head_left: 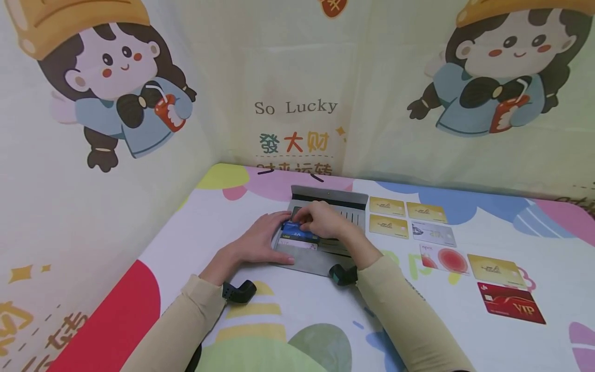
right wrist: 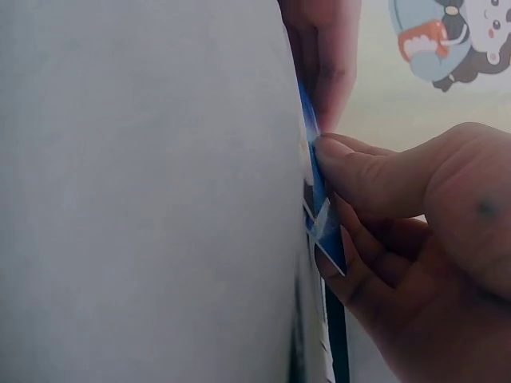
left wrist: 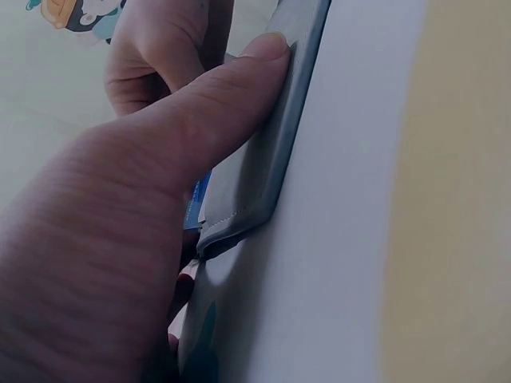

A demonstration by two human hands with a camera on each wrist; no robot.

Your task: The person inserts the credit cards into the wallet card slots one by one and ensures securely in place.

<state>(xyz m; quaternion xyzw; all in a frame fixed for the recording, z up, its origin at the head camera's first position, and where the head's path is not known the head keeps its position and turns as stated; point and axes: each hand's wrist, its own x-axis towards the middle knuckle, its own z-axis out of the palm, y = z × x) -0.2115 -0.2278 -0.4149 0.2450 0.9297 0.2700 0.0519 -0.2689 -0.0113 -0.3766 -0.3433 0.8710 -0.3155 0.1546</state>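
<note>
A grey card wallet (head_left: 309, 260) lies unfolded on the table, its slotted inner side facing up. My left hand (head_left: 259, 238) rests along its left side, fingers stretched out by the upper left and thumb on the near flap. In the left wrist view that thumb lies straight on the grey flap (left wrist: 259, 152). A blue card (head_left: 297, 231) sits over the wallet's left slots, with a pale card (head_left: 299, 245) just below it. My right hand (head_left: 324, 219) pinches the blue card; the right wrist view shows the thumb on the card's face (right wrist: 326, 227) and curled fingers behind it.
Right of the wallet lie gold cards (head_left: 389, 226), a silver card (head_left: 434, 234), a white card with a red circle (head_left: 443, 259) and a red VIP card (head_left: 511, 303). A patterned cloth covers the table, and a printed curtain (head_left: 297, 62) hangs behind it.
</note>
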